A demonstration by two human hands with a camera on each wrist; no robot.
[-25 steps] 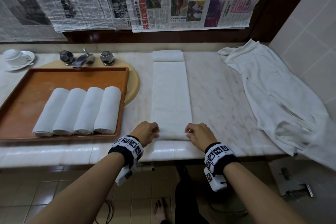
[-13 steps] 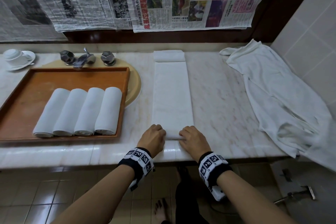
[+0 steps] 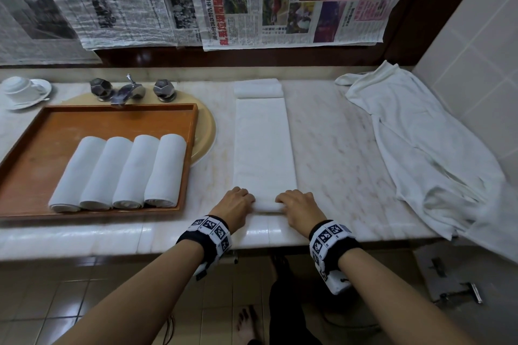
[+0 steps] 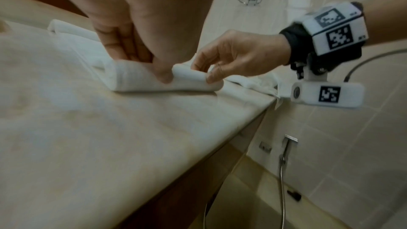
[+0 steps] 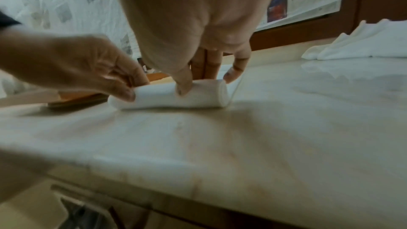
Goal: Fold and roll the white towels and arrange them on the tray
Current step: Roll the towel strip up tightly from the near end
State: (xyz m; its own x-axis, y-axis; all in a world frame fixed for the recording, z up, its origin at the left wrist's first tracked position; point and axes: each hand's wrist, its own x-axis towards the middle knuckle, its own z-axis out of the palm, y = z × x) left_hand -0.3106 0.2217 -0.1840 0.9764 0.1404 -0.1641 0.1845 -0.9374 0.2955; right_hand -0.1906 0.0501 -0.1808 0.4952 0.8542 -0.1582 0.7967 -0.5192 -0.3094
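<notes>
A long folded white towel [image 3: 263,145] lies on the marble counter, stretching away from me, its near end curled into a small roll [image 3: 267,206] [image 4: 141,77] [image 5: 176,96]. My left hand [image 3: 238,204] [image 4: 141,44] [image 5: 88,69] grips the roll's left part, fingers curled over it. My right hand [image 3: 297,207] [image 4: 222,62] [image 5: 198,58] pinches the right part. Several rolled white towels [image 3: 120,171] lie side by side in the wooden tray [image 3: 112,115] at the left. Another folded towel [image 3: 258,88] sits at the far end of the strip.
A crumpled white towel [image 3: 426,148] spreads over the counter's right side and hangs off the edge. A tap with two handles [image 3: 130,89] stands behind the tray, over a beige basin. A cup on a saucer [image 3: 23,91] sits far left. Newspapers cover the wall.
Both hands moved in from the towel's near corners toward its middle and curled the near end over into a small roll.
</notes>
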